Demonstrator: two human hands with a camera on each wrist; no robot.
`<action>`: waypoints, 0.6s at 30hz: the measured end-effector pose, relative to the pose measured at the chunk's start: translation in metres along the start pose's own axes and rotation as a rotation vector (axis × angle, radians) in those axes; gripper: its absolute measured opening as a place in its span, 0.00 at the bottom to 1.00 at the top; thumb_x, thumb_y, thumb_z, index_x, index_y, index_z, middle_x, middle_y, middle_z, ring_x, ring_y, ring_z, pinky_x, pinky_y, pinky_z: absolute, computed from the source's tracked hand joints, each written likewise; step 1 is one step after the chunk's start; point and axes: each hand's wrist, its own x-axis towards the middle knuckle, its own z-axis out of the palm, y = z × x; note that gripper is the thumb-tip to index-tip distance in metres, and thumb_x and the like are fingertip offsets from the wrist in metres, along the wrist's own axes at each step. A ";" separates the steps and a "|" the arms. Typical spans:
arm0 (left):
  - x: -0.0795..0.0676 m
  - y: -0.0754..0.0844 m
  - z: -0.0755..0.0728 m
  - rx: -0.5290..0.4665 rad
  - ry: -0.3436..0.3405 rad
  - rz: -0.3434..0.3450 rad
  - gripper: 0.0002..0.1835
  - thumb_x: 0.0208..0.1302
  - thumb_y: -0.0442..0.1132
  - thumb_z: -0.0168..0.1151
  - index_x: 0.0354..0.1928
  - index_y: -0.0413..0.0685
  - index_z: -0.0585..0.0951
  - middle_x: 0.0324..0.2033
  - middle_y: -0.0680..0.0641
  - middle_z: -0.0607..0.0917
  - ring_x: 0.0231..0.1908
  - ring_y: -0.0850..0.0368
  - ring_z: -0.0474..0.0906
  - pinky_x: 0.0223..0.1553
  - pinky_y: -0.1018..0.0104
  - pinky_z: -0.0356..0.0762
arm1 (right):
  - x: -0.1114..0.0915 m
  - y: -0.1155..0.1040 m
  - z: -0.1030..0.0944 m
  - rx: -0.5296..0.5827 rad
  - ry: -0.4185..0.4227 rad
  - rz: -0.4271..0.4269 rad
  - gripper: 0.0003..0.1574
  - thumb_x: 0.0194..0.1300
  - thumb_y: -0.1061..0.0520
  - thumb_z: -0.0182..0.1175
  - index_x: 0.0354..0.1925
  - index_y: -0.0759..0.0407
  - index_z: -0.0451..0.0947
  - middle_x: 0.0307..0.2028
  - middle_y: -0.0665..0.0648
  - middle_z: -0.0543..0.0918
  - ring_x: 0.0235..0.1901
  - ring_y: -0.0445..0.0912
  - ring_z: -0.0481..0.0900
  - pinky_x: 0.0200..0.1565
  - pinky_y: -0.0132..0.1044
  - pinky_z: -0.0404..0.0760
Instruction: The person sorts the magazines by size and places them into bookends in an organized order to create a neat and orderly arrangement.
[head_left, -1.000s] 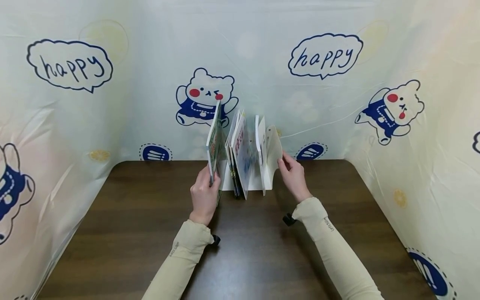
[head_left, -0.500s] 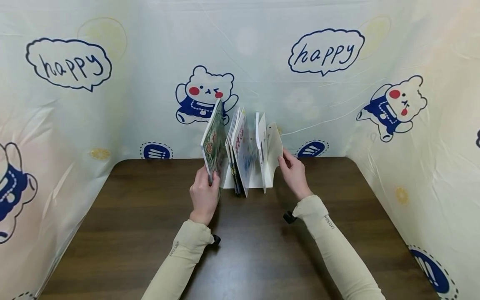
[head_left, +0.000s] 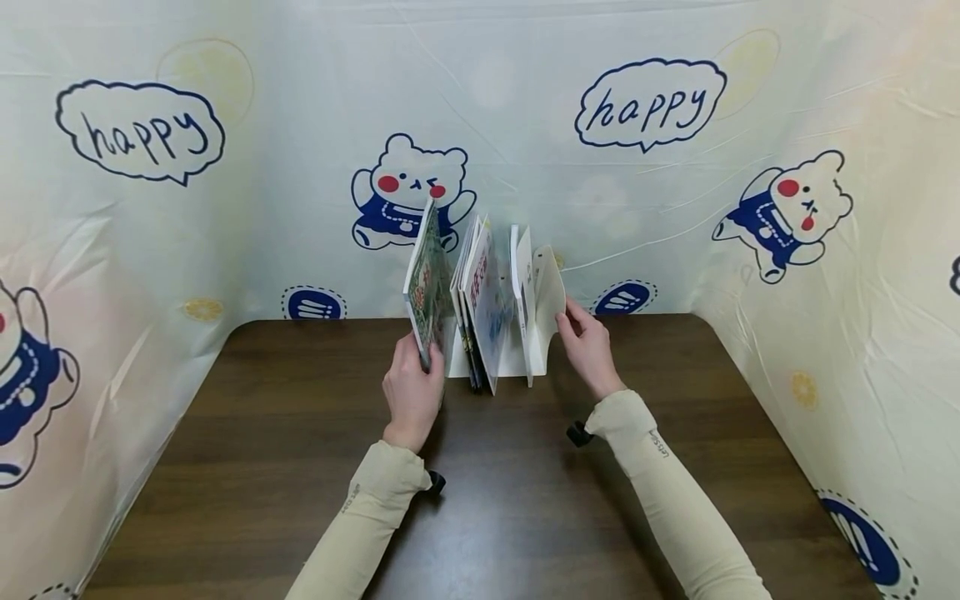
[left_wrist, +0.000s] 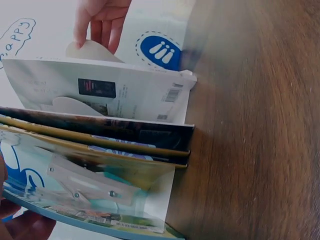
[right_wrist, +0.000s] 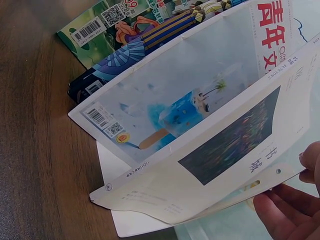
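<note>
In the head view, my left hand [head_left: 414, 392] grips the near lower edge of a magazine with a green patterned cover [head_left: 426, 287], which stands upright at the left end of a white book rack [head_left: 513, 362]. My right hand [head_left: 590, 350] pinches the rack's upright right end plate [head_left: 551, 287] between thumb and fingers. Between the two hands, several thin magazines [head_left: 483, 304] lean together in one compartment. A white book with a dark picture on its cover [right_wrist: 235, 135] stands in the compartment beside the right plate. The left wrist view shows the rack's hinged, screwed divider [left_wrist: 90, 185].
The rack stands toward the back of a dark brown wooden table [head_left: 495, 517]. Close behind it hangs a pale curtain [head_left: 525, 108] printed with bears and "happy" bubbles, which also drapes both sides.
The green magazine has swung so more of its cover faces the camera, its near edge shifting left. My left hand has moved very slightly right since half a second ago. My right hand stays put.
</note>
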 end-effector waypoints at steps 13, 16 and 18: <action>-0.005 0.002 -0.011 0.051 -0.130 -0.074 0.28 0.78 0.51 0.55 0.71 0.42 0.72 0.55 0.38 0.83 0.40 0.35 0.86 0.30 0.39 0.82 | -0.003 -0.002 -0.002 -0.011 -0.027 0.030 0.28 0.81 0.54 0.54 0.73 0.61 0.71 0.66 0.67 0.78 0.60 0.59 0.81 0.60 0.56 0.81; -0.010 0.003 -0.019 0.064 -0.180 -0.070 0.30 0.80 0.54 0.50 0.74 0.43 0.69 0.57 0.39 0.82 0.41 0.37 0.86 0.29 0.40 0.82 | -0.006 0.000 -0.003 -0.032 -0.030 0.030 0.26 0.80 0.54 0.55 0.71 0.62 0.74 0.63 0.66 0.81 0.57 0.58 0.82 0.59 0.55 0.83; -0.014 0.002 -0.025 0.069 -0.207 -0.061 0.29 0.81 0.54 0.48 0.74 0.44 0.69 0.56 0.39 0.82 0.41 0.38 0.85 0.30 0.41 0.82 | -0.010 0.001 -0.005 -0.042 -0.038 0.024 0.25 0.80 0.55 0.55 0.69 0.63 0.75 0.61 0.66 0.82 0.55 0.58 0.83 0.58 0.55 0.83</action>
